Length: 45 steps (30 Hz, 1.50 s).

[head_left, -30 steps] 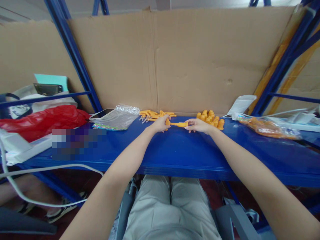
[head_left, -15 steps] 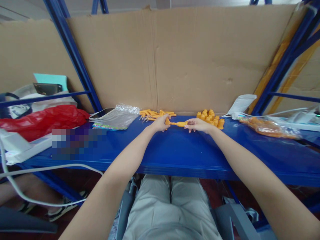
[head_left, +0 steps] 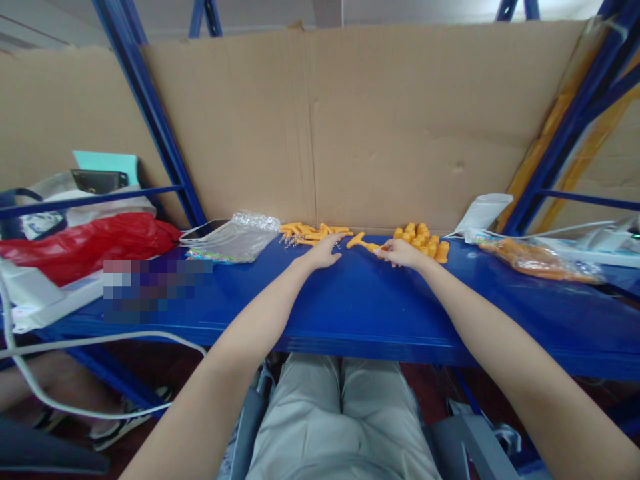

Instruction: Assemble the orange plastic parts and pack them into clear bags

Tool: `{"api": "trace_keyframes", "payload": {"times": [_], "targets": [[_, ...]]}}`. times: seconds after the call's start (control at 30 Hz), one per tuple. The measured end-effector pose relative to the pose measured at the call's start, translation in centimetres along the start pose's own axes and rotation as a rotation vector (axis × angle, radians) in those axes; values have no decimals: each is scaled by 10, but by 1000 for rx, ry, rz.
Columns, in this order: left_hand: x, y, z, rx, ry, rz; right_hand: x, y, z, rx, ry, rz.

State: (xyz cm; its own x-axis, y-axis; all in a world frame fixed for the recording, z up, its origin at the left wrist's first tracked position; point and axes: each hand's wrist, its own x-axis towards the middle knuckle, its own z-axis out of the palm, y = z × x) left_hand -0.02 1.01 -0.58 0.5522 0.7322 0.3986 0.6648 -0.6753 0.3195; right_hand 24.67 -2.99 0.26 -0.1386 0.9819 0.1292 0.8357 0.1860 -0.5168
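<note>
My right hand (head_left: pixel 396 253) is closed on the near end of an orange T-handled corkscrew (head_left: pixel 367 245), whose crossbar points away to the left. Part of its shaft is hidden by the fingers. My left hand (head_left: pixel 323 252) is empty, fingers spread, just left of that crossbar and not touching it. Beyond my left fingers lies a pile of orange T-handled pieces (head_left: pixel 300 230), with silvery metal spirals showing among them. Several orange cup-shaped plastic pieces (head_left: pixel 417 235) stand in a cluster behind and to the right of my right hand.
Clear plastic bags (head_left: pixel 237 241) and a phone (head_left: pixel 209 229) lie left on the blue table (head_left: pixel 350 307). A bag of orange pieces (head_left: pixel 540 259) is at right. Further left are a red plastic bag (head_left: pixel 100 240) and a white cable (head_left: pixel 100 339). Cardboard (head_left: pixel 400 120) walls the back.
My left hand has let go of the corkscrew's handle end and opened, moving slightly left. The corkscrew, still in my right hand, now tilts with its crossbar up and away.
</note>
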Motion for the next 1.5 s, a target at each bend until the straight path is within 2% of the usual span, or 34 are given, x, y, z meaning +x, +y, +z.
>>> {"api": "trace_keyframes", "payload": {"times": [0.27,0.37,0.5,0.6,0.7,0.83,0.97,1.23,1.37,1.5], "targets": [[1,-16,7,202,-184,-66,1,-3,4,-214,83,33],[2,-16,11,231,-245,-141,2,-6,8,-311,122,49],[2,-12,13,243,-292,-228,-1,-14,13,-364,173,147],[2,-11,13,243,-277,-217,-4,-17,15,-345,242,185],[2,-8,13,250,-247,-199,-5,-18,16,-336,263,165],[0,3,13,252,-259,-210,-4,-18,18,-352,210,143],[-2,11,13,249,-248,-194,-1,-13,21,-336,167,42],[1,5,19,222,-242,-138,2,-2,21,-299,116,-104],[3,5,20,219,-212,-65,3,-2,21,-273,89,-140],[1,14,17,203,-192,56,3,-4,20,-291,69,-172]]}}
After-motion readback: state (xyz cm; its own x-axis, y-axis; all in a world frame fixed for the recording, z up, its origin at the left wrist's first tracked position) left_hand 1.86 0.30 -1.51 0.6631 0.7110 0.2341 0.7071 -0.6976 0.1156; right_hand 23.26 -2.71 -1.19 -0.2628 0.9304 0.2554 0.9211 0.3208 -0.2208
